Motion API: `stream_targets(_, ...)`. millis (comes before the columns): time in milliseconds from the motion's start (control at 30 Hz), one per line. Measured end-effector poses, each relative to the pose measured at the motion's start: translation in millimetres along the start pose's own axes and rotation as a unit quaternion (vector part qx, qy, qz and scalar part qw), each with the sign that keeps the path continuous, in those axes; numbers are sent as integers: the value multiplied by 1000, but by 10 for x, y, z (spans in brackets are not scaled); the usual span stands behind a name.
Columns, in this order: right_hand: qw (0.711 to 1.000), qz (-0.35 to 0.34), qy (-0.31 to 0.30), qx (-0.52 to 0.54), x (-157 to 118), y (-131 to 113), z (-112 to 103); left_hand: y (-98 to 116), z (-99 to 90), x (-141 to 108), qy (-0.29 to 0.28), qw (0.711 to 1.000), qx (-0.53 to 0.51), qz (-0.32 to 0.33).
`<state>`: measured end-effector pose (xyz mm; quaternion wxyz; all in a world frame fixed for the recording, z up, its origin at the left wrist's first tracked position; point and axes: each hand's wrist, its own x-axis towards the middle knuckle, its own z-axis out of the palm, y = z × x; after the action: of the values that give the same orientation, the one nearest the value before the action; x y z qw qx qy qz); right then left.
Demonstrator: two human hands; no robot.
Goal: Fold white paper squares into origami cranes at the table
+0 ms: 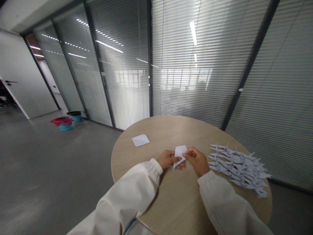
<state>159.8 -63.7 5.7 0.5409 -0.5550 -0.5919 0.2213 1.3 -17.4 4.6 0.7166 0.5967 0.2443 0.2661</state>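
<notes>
Between my two hands is a small piece of folded white paper (180, 150), held just over the round wooden table. My left hand (169, 159) grips its lower left part, thumb on the front and fingers behind. My right hand (197, 160) pinches its right edge between thumb and forefinger. Farther back on the left, a flat white paper stack (140, 140) lies on the tabletop. To the right of my right hand, many folded white paper cranes (238, 166) lie close together in rows.
The round wooden table (168, 127) stands near a glass partition with blinds (195, 98). On the floor at the left are a blue bin with a red liner (65, 123) and a bin with a black liner (75, 116). A white door (26, 75) is beyond them.
</notes>
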Motion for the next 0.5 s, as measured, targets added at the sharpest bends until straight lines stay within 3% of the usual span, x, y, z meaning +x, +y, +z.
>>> stream_targets(500,998,-7,-27,49,-2,24,18,-16,3,0,-1,1000,16,-6)
